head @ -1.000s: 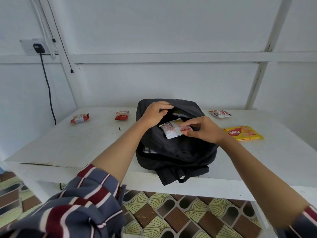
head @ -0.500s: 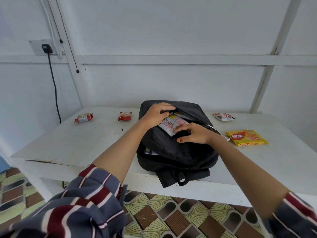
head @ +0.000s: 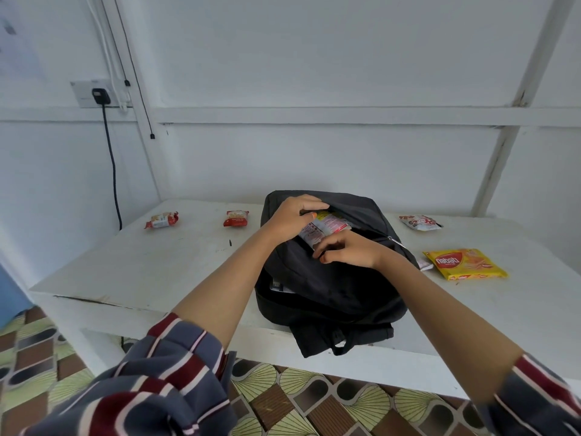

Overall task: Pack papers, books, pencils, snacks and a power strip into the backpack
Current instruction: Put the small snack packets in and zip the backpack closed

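A black backpack point(head: 330, 287) lies flat on the white table point(head: 151, 265) with its front pocket open at the far end. My left hand point(head: 292, 215) grips the upper edge of that pocket and holds it up. A white and red snack packet point(head: 327, 226) sticks halfway out of the pocket. My right hand point(head: 345, 254) rests on the bag with curled fingers pinching the packet's near end. White paper point(head: 279, 286) shows in the gap of the main compartment on the left side.
Two red snack packets point(head: 162, 220) point(head: 236, 218) lie at the table's far left. A white and red packet point(head: 419, 222) and a yellow wafer pack point(head: 465, 264) lie to the right of the bag. A plug and cable point(head: 100, 96) hang on the left wall.
My right hand has pushed the snack packet further into the front pocket. My left hand has kept its hold on the pocket's edge.
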Demonstrator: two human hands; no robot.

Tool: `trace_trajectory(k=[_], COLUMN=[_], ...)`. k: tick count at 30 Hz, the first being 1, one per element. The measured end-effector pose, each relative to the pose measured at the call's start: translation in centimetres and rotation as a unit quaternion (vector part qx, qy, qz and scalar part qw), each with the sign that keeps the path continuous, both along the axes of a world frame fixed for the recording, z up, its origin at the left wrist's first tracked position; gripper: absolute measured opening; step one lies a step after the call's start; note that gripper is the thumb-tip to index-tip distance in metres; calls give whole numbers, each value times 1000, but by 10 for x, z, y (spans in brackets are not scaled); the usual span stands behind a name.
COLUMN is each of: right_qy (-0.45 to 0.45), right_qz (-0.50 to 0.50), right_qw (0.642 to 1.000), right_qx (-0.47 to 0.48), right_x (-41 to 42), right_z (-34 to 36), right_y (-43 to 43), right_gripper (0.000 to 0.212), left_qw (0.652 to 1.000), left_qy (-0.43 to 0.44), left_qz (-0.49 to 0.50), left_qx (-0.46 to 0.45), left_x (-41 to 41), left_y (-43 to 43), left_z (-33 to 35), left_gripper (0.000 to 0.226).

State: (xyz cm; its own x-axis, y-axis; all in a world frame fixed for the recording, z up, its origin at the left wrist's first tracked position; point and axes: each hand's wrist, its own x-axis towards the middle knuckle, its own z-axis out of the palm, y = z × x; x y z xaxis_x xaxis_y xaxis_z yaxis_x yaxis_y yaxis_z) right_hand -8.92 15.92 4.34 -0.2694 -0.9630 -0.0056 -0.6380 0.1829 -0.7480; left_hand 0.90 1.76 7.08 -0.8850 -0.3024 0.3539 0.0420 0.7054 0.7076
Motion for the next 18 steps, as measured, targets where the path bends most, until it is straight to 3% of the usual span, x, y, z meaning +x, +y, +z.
trace_trajectory(k=[18], right_qy=[21], right_qz=[-38], right_qw=[999], right_qx=[-29], right_x=[-18], right_z=[1], right_y=[-26], right_gripper=[27], left_qw=[1000], left_qy=[2], left_qz=[-8], left_qx=[-14], left_x=[-4], left_y=[-7], left_z=[-1], left_gripper=[34])
